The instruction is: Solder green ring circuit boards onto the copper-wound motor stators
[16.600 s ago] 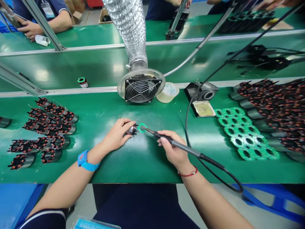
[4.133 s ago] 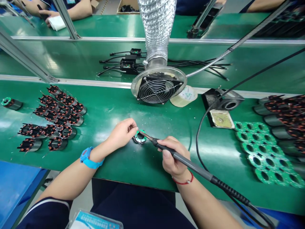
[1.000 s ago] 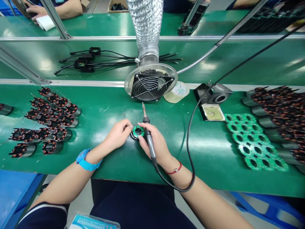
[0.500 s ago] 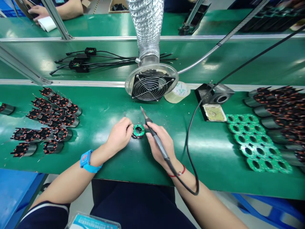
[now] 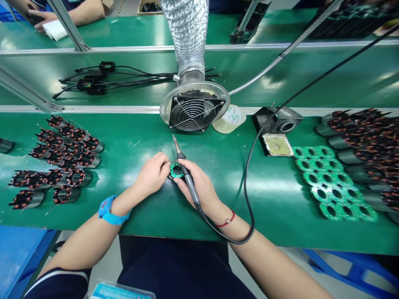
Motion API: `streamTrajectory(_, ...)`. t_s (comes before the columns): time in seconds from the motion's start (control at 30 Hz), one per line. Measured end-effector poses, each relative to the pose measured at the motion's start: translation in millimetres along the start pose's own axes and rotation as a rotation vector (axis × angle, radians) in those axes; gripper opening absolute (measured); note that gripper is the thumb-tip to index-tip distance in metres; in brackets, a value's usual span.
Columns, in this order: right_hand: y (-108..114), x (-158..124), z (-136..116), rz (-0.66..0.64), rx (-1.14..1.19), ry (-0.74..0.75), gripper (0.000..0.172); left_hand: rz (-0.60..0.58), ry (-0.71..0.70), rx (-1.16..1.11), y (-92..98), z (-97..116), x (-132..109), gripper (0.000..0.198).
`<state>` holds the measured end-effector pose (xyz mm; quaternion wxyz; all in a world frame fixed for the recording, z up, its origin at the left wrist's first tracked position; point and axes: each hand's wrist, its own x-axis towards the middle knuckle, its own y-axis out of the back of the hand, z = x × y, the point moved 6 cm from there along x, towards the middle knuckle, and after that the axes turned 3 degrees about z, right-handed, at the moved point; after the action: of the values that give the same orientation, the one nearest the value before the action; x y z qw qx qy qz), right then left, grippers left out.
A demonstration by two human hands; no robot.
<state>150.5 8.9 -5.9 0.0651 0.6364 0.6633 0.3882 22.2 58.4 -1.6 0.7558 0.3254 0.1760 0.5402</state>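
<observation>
My left hand, fingers closed, held the ring-shaped circuit board midway between the bench's front and back edges; my right hand gripped the soldering iron, tip best aimed clear of fingers.

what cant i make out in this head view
In the head view:
Green ring, right edge: covered by the soldering iron and right hand.
Whether the left hand pinches anything: hidden by the hand itself.
Leftmost cylinder: cut off by left edge.
Badge text: too small, cut off below.
</observation>
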Motion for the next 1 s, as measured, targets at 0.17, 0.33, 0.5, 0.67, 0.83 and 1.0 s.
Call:
streamTrajectory(0.17, 19, -2, -2, 0.158, -0.013, 0.041, 0.037, -0.035, 0.014, -0.02, 0.9, 0, 2, 0.018)
streamTrajectory(0.33, 36, -17, 4, 0.319, 0.191, -0.022, 0.029, -0.045, 0.041, -0.04, 1.1, -1, 2, 0.018)
streamTrajectory(0.5, 37, -24, 5, 0.354, 0.313, -0.002, 0.019, -0.032, 0.066, -0.04, 2.7, -1, 1, 0.019)
streamTrajectory(0.67, 38, -23, 3, 0.337, 0.302, -0.008, 0.018, -0.02, 0.063, -0.023, 2.7, 1, 1, 0.019)
streamTrajectory(0.83, 40, -23, 2, 0.33, 0.31, 0.002, 0.019, 0.004, 0.047, 0.013, 2.8, 1, 0, 0.019)
streamTrajectory(1.0, 40, -23, 3, 0.317, 0.31, 0.008, 0.02, 0.026, 0.036, 0.079, 1.7, 3, -2, 0.018)
